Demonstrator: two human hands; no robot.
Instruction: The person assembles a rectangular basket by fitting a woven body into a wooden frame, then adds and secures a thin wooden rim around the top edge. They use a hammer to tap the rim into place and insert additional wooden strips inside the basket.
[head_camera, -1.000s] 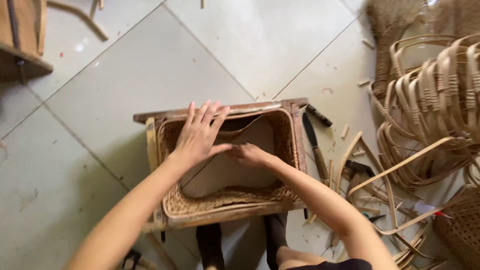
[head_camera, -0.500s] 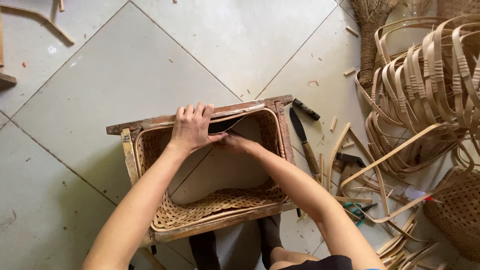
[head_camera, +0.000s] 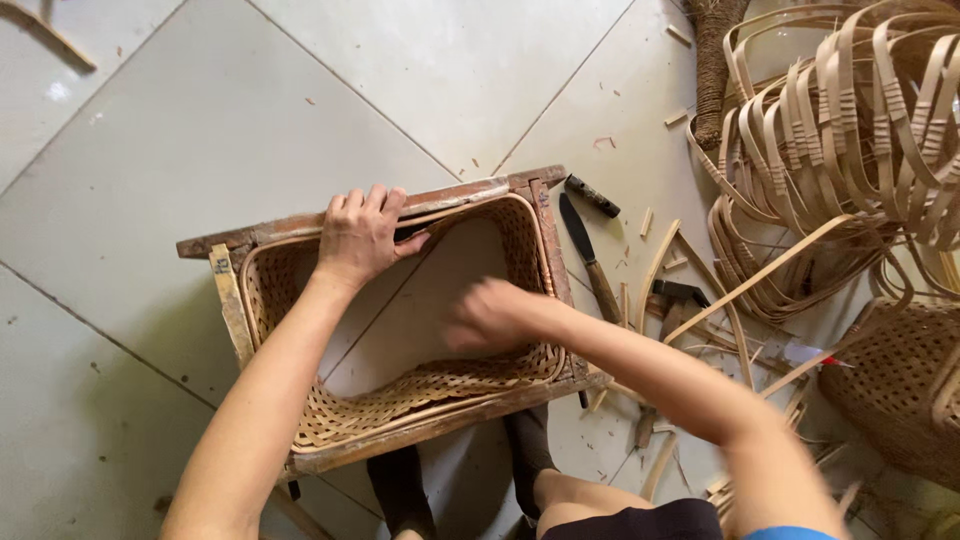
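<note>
Woven basket (head_camera: 420, 385) sits inside a rectangular wooden frame (head_camera: 470, 195) on the tiled floor (head_camera: 200, 130), centre of view; both open upward, bottomless, with floor tile showing through.

Left hand (head_camera: 362, 235) at 12 o'clock of the basket — palm down, fingers spread flat over the far rim and frame rail, thumb hooked toward the inside. Pressing, not clenched around anything.

Right hand (head_camera: 490, 318) inside the basket opening, toward 3 o'clock, blurred; fingers look curled, but cannot tell whether it grips anything or touches the weave.

At 3 o'clock of the frame, on the floor: a long knife (head_camera: 590, 260) with wooden handle, and a short dark tool (head_camera: 592, 196) just beyond it at 2 o'clock. A small hammer (head_camera: 680, 295) lies near, among loose cane strips (head_camera: 760, 275).

Far 2 o'clock — heap of bent cane hoops (head_camera: 850, 130). At 4 o'clock, part of another woven basket (head_camera: 895, 385).

Person's 2 feet in dark socks (head_camera: 525, 450) at 6 o'clock, against the frame's near rail.
</note>
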